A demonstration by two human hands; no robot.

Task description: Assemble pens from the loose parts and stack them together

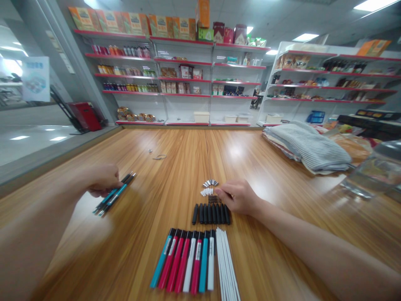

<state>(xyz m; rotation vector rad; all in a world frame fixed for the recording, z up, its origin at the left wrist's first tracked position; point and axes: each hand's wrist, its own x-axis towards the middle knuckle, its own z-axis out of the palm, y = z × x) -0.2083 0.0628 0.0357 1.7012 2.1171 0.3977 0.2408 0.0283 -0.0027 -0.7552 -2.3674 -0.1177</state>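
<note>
My left hand (102,179) is closed on a small bunch of teal and black pens (114,195) that slant down onto the wooden table (175,167). My right hand (238,196) rests on the table with its fingers pinched at a cluster of small white and silver pen parts (209,187); what it pinches is too small to make out. Just below lies a row of black pen caps (211,213). Nearer me lies a row of teal, red and white pen barrels (188,259) with several white refills (227,263) beside them.
A folded grey striped cloth (308,146) lies at the right, with a clear plastic container (374,171) beyond it. A small metal ring (159,156) sits mid-table. Store shelves (184,79) with goods line the back wall.
</note>
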